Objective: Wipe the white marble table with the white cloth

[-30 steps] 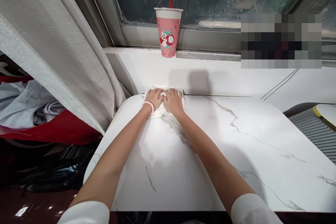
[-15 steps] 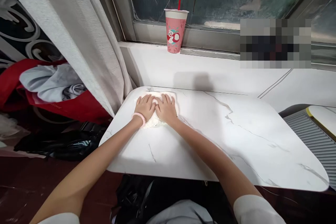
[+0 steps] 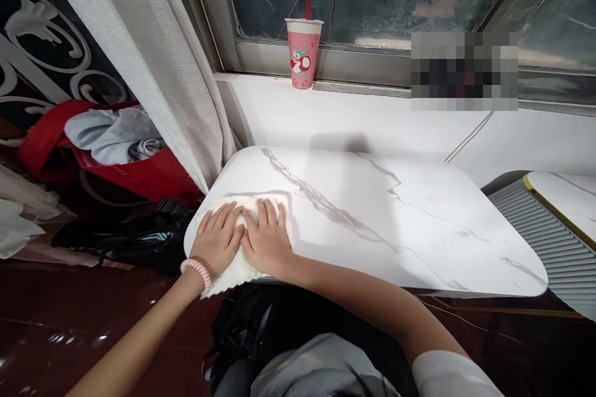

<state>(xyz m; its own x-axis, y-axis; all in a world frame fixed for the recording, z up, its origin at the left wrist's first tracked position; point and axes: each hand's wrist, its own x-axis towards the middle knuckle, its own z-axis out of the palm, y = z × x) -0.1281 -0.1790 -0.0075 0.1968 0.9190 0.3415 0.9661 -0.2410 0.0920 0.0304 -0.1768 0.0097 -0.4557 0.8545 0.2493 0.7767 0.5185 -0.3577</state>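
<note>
A cream-white fluffy cloth lies spread on the left end of the white marble-patterned table, its near edge hanging slightly past the table's front edge. My left hand, with a pink coiled band at the wrist, rests flat on the cloth with fingers stretched out. Beside it, my right hand presses on the same cloth, palm down and fingers spread. The thumbs of both hands are close together. Neither hand is wrapped round anything.
A pink paper cup with a red straw stands on the window ledge behind the table. A pale curtain hangs at the left, near a red bag of clothes. Ribbed grey furniture stands at the right.
Both hands and the cloth have moved from the table's back left towards me, reaching the front edge. A brown vein in the tabletop is now uncovered. The view has shifted slightly.
</note>
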